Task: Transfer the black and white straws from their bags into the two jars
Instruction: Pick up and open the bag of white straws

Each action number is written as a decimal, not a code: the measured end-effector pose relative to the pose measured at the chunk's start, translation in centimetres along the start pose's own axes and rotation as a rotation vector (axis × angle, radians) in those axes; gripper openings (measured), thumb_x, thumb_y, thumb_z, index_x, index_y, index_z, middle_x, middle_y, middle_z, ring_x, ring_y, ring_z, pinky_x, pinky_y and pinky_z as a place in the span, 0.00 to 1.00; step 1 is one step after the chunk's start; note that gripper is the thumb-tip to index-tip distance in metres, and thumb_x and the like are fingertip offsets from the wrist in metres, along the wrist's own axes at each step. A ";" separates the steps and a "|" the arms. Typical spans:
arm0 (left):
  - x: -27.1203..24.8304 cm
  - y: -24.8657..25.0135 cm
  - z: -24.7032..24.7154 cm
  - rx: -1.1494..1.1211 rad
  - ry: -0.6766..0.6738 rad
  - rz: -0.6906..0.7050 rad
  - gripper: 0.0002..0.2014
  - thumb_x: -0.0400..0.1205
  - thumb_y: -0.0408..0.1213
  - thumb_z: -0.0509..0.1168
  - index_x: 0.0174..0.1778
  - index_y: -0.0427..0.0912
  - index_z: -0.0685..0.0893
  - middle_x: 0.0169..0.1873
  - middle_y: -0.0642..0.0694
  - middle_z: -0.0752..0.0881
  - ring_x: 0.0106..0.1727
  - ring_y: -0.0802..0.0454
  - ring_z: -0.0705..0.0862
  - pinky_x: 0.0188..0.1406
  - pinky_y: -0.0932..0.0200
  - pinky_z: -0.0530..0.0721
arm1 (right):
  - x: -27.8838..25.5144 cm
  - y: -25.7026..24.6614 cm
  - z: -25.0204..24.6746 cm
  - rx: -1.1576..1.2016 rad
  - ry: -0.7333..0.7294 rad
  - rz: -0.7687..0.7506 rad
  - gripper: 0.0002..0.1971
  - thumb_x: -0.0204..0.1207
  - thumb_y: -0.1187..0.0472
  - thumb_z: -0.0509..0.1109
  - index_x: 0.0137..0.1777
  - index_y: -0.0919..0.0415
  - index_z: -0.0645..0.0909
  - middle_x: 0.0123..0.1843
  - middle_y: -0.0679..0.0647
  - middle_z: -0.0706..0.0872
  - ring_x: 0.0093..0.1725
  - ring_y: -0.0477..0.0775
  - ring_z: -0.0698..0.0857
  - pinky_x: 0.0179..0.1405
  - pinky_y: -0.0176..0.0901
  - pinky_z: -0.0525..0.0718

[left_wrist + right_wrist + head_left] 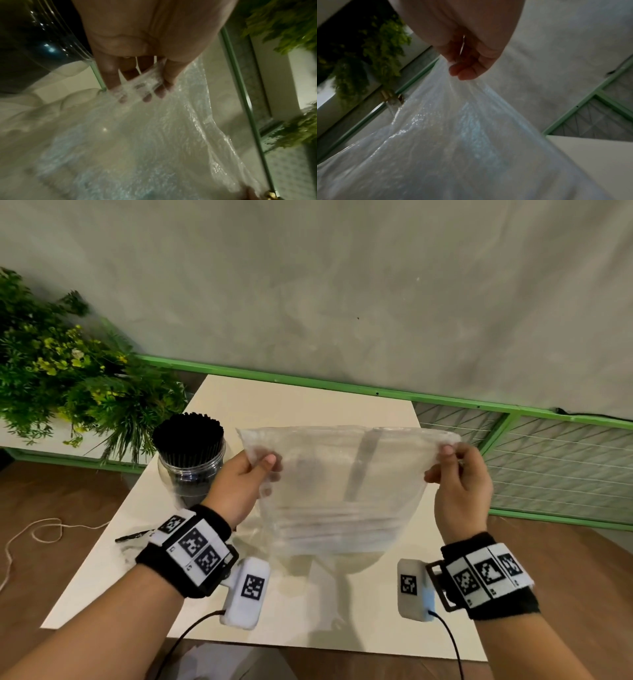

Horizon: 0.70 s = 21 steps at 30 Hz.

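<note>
A clear plastic bag (335, 484) hangs above the white table (308, 604), held up by its top corners. White straws (325, 525) lie in a bundle across its bottom. My left hand (246, 474) pinches the top left corner, my right hand (455, 470) the top right corner. The wrist views show the left hand's fingers (145, 93) and the right hand's fingers (467, 73) gripping the bag's film (154, 135) (453, 128). A clear jar (190, 463) packed with upright black straws (187, 436) stands at the left. A second jar is not clearly seen behind the bag.
A loose black straw (133, 536) lies on the table left of my left wrist. A leafy plant (68, 374) stands at the far left. A green railing (445, 395) with mesh runs behind the table. A pale cord (37, 529) trails on the wooden floor.
</note>
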State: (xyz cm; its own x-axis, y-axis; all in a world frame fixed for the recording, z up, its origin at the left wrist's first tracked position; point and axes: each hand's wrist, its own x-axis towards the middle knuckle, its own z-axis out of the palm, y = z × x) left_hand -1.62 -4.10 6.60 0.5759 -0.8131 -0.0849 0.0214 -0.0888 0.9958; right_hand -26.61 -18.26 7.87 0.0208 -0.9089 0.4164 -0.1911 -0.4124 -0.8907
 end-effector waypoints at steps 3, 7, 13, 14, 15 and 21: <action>-0.1 -1.2 -0.5 0.167 -0.009 -0.042 0.03 0.81 0.37 0.67 0.43 0.49 0.83 0.43 0.45 0.87 0.49 0.45 0.85 0.53 0.46 0.84 | 0.1 1.0 0.0 -0.046 -0.078 0.158 0.08 0.85 0.61 0.62 0.44 0.54 0.79 0.39 0.55 0.83 0.30 0.46 0.82 0.43 0.54 0.88; -0.5 -1.4 -0.8 0.251 0.049 0.000 0.06 0.80 0.37 0.68 0.38 0.51 0.81 0.34 0.57 0.82 0.40 0.53 0.80 0.42 0.56 0.79 | -0.5 1.1 -0.2 -0.085 -0.018 -0.008 0.05 0.85 0.59 0.61 0.49 0.58 0.77 0.39 0.60 0.83 0.35 0.53 0.83 0.42 0.56 0.86; -0.7 -1.3 -1.0 0.374 0.046 0.024 0.05 0.79 0.43 0.70 0.43 0.48 0.83 0.35 0.52 0.82 0.39 0.53 0.80 0.41 0.59 0.76 | -1.0 1.4 -0.4 -0.141 -0.006 0.087 0.05 0.85 0.61 0.61 0.54 0.60 0.77 0.46 0.60 0.84 0.37 0.49 0.84 0.51 0.63 0.86; -0.7 -1.1 -0.8 0.359 0.050 0.037 0.04 0.79 0.43 0.70 0.42 0.49 0.82 0.32 0.54 0.81 0.34 0.56 0.79 0.36 0.61 0.74 | -1.1 1.0 -0.4 -0.132 0.016 0.031 0.06 0.84 0.63 0.62 0.58 0.59 0.75 0.52 0.61 0.81 0.40 0.48 0.83 0.51 0.57 0.86; -0.8 -0.7 -0.5 0.345 0.052 0.057 0.04 0.79 0.42 0.70 0.40 0.50 0.82 0.30 0.55 0.81 0.30 0.58 0.78 0.31 0.62 0.73 | -1.5 0.3 -0.3 -0.127 0.042 -0.057 0.11 0.82 0.65 0.64 0.63 0.60 0.72 0.58 0.60 0.77 0.42 0.44 0.81 0.50 0.47 0.86; -1.8 0.8 0.6 0.323 -0.044 0.130 0.03 0.78 0.39 0.71 0.39 0.50 0.85 0.36 0.52 0.86 0.33 0.53 0.86 0.43 0.50 0.84 | -5.2 -3.7 3.0 -0.377 -0.374 -0.562 0.43 0.71 0.43 0.74 0.80 0.58 0.59 0.79 0.55 0.62 0.77 0.54 0.67 0.76 0.45 0.67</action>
State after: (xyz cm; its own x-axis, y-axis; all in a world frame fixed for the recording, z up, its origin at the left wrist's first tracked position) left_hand -3.16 -3.06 7.52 0.5206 -0.8532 0.0333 -0.3137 -0.1549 0.9368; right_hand -23.10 -12.21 8.42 0.5311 -0.5570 0.6385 -0.3737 -0.8303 -0.4135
